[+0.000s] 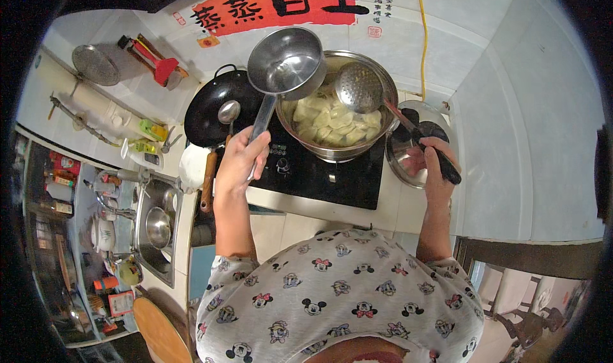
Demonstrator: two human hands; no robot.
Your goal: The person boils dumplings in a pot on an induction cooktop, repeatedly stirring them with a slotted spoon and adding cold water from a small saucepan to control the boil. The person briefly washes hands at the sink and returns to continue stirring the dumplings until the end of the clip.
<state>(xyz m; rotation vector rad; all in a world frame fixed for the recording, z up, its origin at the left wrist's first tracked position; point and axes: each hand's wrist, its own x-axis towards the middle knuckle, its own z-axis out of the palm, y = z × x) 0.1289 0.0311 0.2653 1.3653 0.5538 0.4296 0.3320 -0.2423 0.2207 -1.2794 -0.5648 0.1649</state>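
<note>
My left hand (244, 160) is closed around the handle of a metal water dipper (284, 61), whose bowl is over the pot's left far rim and looks empty. A perforated skimmer (359, 88) is in my right hand (440, 171), gripped by its dark handle. Its round head hangs over the right far part of a steel pot (336, 155). Pale dumplings (335, 123) crowd the liquid in that pot, which stands on the black cooktop (348, 187). Whether the skimmer touches the liquid is hard to tell.
Left of the pot lies a black wok (207, 120) with a wooden handle and a metal ladle (228, 112) across it. A shiny lid (405, 158) rests right of the pot, under my right hand. A sink (150, 226) is at the left; a tiled wall (491, 127) closes the right.
</note>
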